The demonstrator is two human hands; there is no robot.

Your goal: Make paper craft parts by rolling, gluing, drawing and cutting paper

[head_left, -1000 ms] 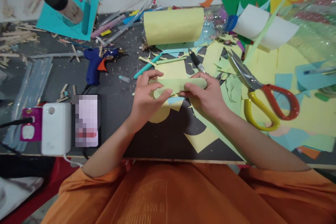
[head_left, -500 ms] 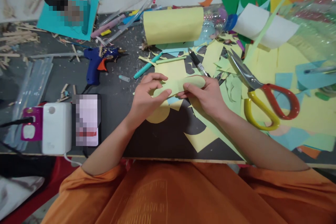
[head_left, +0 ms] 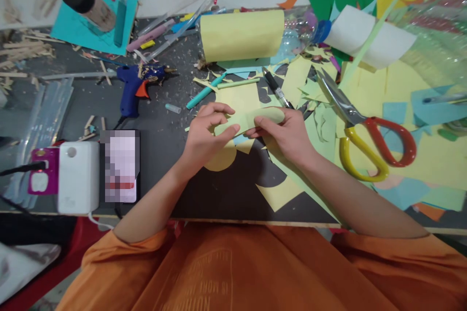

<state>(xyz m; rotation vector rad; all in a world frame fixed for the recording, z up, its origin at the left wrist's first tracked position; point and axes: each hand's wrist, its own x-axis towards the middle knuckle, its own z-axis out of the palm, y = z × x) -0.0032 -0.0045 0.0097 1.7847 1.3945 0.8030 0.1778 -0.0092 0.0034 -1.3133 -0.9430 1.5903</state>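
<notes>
Between my two hands is a pale green paper strip with rounded ends, held a little above the littered table. My left hand pinches its left end, thumb on the near face and fingers behind. Toward the other end, my right hand grips the strip with the thumb in front; its fingers are partly hidden behind the paper. Just beyond the hands lie a black marker, a teal pen and a thin rolled green paper stick. A round yellow paper piece lies below my left hand.
Scissors with red and yellow handles lie open at right among paper scraps. A plastic bottle wrapped in yellow paper lies beyond. To the left are a blue glue gun, a phone and a white power bank.
Almost nothing differs. Both hands keep their hold on the green paper strip, and the view has shifted very slightly.
</notes>
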